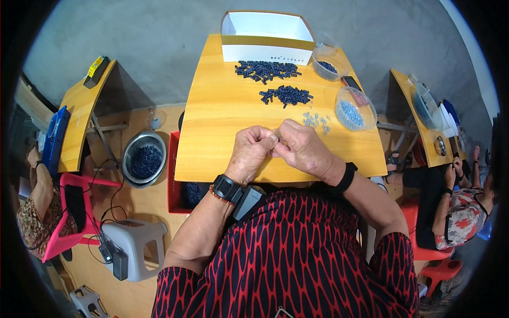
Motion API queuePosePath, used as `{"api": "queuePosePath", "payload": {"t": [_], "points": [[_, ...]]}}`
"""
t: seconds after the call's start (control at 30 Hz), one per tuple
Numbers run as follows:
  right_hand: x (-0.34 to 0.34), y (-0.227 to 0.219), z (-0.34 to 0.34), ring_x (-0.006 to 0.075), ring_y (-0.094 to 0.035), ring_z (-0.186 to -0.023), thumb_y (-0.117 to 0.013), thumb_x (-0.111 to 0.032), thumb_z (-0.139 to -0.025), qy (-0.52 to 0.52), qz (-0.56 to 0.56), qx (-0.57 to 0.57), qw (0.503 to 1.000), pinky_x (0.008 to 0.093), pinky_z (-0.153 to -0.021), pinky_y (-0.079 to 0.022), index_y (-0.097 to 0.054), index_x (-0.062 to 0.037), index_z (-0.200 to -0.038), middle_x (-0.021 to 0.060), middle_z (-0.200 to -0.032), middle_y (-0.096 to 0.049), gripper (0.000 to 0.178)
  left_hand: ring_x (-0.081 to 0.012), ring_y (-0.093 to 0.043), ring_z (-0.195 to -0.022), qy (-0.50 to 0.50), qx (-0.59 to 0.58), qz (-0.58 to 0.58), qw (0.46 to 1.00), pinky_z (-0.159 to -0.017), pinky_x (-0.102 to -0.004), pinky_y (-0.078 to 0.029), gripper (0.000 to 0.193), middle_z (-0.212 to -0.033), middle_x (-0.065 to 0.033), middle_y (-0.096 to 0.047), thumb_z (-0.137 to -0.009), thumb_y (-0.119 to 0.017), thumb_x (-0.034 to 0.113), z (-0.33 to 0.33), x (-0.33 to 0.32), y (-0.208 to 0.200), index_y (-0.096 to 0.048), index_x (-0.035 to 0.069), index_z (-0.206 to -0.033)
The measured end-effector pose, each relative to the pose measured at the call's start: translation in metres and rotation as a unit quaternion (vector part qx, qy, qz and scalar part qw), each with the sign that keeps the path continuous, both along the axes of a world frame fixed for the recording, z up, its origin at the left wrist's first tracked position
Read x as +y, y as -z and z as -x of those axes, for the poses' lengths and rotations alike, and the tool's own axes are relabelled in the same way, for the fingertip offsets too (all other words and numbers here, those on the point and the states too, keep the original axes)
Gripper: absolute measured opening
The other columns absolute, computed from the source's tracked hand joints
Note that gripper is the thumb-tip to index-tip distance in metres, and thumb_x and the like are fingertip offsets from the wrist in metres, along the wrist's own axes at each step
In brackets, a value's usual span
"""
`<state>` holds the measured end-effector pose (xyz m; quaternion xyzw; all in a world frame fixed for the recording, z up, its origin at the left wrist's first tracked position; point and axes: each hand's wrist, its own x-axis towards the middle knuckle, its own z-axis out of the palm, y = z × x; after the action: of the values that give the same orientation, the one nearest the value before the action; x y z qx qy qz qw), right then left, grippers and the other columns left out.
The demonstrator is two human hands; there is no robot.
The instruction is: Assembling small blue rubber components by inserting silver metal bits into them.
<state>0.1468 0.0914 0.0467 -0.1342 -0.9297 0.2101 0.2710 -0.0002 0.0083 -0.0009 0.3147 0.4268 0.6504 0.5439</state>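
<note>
My left hand (250,151) and my right hand (307,148) meet above the near edge of the yellow wooden table (212,116). Thumbs and fingers of both are closed in a pinch; whatever lies between them is too small to make out. Just beyond my right hand is a scatter of small pale, clear-looking pieces (316,122). Farther back lie a smaller pile of short dark blue pieces (287,95) and a larger pile of dark pieces (268,71). A clear round tub (366,123) at the right holds pale blue pieces.
A white box with a gold rim (252,53) stands at the table's back, beside a clear tub (343,62) of dark pieces. A metal bowl (127,159), red bin (173,180) and grey stool (119,236) are at left. People sit at side tables (82,127) both sides.
</note>
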Motion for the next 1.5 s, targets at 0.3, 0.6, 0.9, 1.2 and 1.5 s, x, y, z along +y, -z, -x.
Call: {"api": "queuePosePath", "payload": {"t": [0.3, 0.6, 0.9, 1.2, 1.5], "points": [[0.055, -0.008, 0.005, 0.0122, -0.061, -0.066, -0.065, -0.005, -0.086, 0.088, 0.194, -0.067, 0.975, 0.029, -0.058, -0.05, -0.064, 0.0108, -0.106, 0.0132, -0.08, -0.064, 0.026, -0.0153, -0.063, -0.066, -0.174, -0.008, -0.022, 0.984, -0.063, -0.0295, -0.054, 0.006, -0.08, -0.0045, -0.064, -0.09, -0.067, 0.008, 0.025, -0.005, -0.022, -0.063, 0.004, -0.092], [0.089, -0.005, 0.062, 0.0376, -0.058, -0.105, -0.059, -0.009, -0.089, 0.073, -0.02, -0.114, 0.991, 0.0427, -0.093, -0.046, -0.062, 0.0092, -0.111, 0.0235, -0.104, -0.061, 0.028, -0.0072, -0.057, -0.066, -0.477, 0.062, -0.055, 0.875, -0.06, -0.0198, -0.05, 0.007, -0.077, -0.0002, -0.061, -0.089, -0.07, 0.008, 0.136, -0.063, -0.014, -0.063, 0.007, -0.09], [0.081, -0.002, 0.075, 0.0419, -0.06, -0.096, -0.054, -0.007, -0.088, 0.044, -0.067, -0.188, 0.979, 0.0475, -0.084, -0.049, -0.062, 0.0077, -0.09, 0.026, -0.097, -0.059, 0.017, -0.0106, -0.053, -0.052, -0.394, -0.038, 0.144, 0.907, -0.045, -0.025, -0.042, 0.007, -0.068, -0.0007, -0.06, -0.087, -0.067, 0.008, 0.178, -0.111, 0.111, -0.064, 0.006, -0.08], [0.07, 0.01, 0.046, 0.0404, -0.061, -0.092, -0.053, 0.001, -0.082, 0.023, -0.074, -0.119, 0.99, 0.0456, -0.078, -0.05, -0.066, 0.0057, -0.098, 0.0252, -0.091, -0.06, 0.021, -0.022, -0.057, -0.046, -0.356, -0.164, 0.235, 0.89, -0.041, -0.0344, -0.042, 0.028, -0.063, -0.0111, -0.061, -0.085, -0.07, 0.028, 0.154, -0.121, 0.209, -0.066, 0.0, -0.084], [0.069, -0.001, 0.024, 0.0263, -0.065, -0.088, -0.058, 0.001, -0.085, 0.077, 0.101, -0.013, 0.992, 0.0326, -0.08, -0.05, -0.067, 0.0062, -0.104, 0.0173, -0.094, -0.066, 0.022, -0.0146, -0.055, -0.052, -0.315, -0.151, 0.329, 0.877, -0.045, -0.0296, -0.042, 0.032, -0.072, -0.002, -0.064, -0.079, -0.08, 0.038, 0.131, -0.139, 0.2, -0.068, 0.013, -0.095]]}}
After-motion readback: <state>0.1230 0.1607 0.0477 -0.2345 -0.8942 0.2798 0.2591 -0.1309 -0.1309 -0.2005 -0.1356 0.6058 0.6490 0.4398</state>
